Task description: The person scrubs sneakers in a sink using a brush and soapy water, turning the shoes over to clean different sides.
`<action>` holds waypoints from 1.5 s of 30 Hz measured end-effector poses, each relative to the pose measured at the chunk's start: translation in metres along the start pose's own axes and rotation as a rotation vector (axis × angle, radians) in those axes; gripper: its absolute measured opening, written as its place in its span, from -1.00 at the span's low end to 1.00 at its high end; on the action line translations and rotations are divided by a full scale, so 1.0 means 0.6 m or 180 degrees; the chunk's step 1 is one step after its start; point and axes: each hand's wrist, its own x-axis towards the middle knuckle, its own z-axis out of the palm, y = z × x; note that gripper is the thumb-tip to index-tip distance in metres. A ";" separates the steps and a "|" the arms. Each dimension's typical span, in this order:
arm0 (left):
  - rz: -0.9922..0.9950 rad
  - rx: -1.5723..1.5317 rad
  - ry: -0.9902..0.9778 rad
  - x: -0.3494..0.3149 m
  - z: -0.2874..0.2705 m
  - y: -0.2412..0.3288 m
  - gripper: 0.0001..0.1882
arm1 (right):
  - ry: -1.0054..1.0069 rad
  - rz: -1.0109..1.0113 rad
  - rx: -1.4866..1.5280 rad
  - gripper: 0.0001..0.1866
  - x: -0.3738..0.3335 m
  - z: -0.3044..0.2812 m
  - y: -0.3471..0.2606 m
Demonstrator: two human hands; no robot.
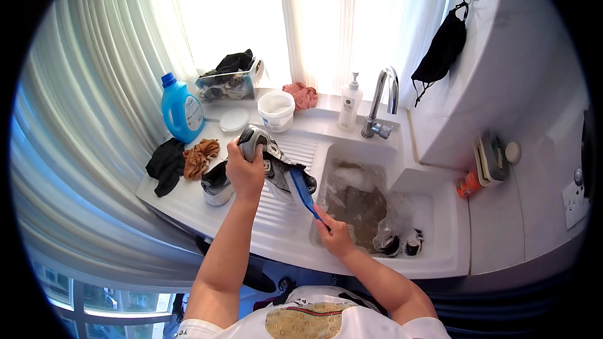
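Note:
My left hand (246, 172) is closed around one end of a grey-and-white sneaker (276, 174), holding it tilted over the ribbed washboard. In my right hand (336, 235) is the handle of a blue scrubbing brush (301, 191). The brush head lies against the sneaker's dark opening; its bristles are hidden. Just left of my left wrist, another grey-and-white shoe (217, 191) rests on the counter, partly covered by my hand. Murky, foamy water (361, 210) fills the sink on the right. Black-and-white items (402, 246), possibly shoes, lie partly under it at the near right corner.
A chrome faucet (384, 103) and white pump bottle (350, 103) stand behind the sink. Farther left are a white tub (276, 113), its lid (234, 120), a pink cloth (303, 95), a blue detergent bottle (183, 112), a clothes bin (229, 83), and black (166, 166) and brown cloths (200, 158).

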 end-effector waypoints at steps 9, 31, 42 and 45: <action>-0.0247 0.0029 -0.0115 0.001 -0.005 0.012 -0.52 | 0.0105 -0.1015 -0.1002 -0.50 0.073 0.008 -0.060; 0.0038 -0.0095 -0.0407 -0.032 -0.009 0.068 -0.48 | 0.0000 -0.0767 -0.0520 -0.51 0.034 -0.025 -0.021; -0.0252 -0.0388 -0.1377 0.037 -0.015 0.075 -0.54 | -0.0106 -0.0620 -0.0980 -0.49 -0.026 -0.114 -0.038; -0.0341 -0.0231 -0.2063 0.068 0.004 0.049 -0.51 | -0.0166 -0.0944 -0.0931 -0.49 -0.043 -0.140 -0.057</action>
